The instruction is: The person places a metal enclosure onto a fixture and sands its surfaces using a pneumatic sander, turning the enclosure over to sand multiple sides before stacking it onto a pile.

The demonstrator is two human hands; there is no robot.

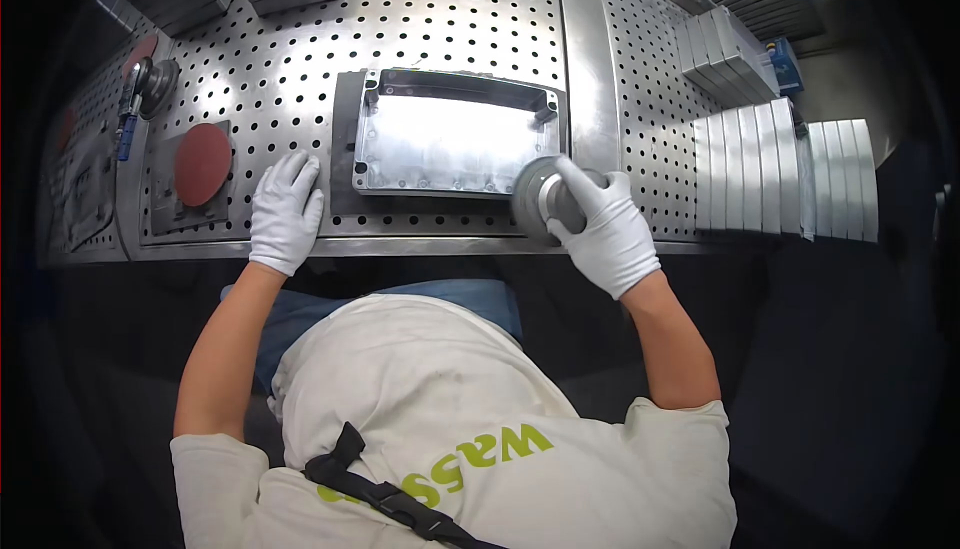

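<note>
An open metal box [460, 139] is being supported on a dark mat [345, 154] on the perforated table [450, 9], near the middle, its cavity being turned upward. Against its near right corner, as seen from above, a round grey tool [530, 211] is being held by the right hand [615, 239]; the gloved fingers are being kept partly curled around its top. The left hand [288, 199] is being rested on the table at the left of the box, fingers nearly straight and close together, with nothing seen being gripped.

The work is apparently being carried out on the box's near right part, though this is being judged from the tool's place alone. No finished face is being clearly shown, so what is done and what is left cannot be told. At the right, rows of metal pieces [745, 174] are being kept upright, their state being equally unclear.

The box's corner and the tool's underside are being hidden by the tool itself, so contact cannot be confirmed. The box's inside is being washed out by glare, and the pieces at the far left are being cut off.
</note>
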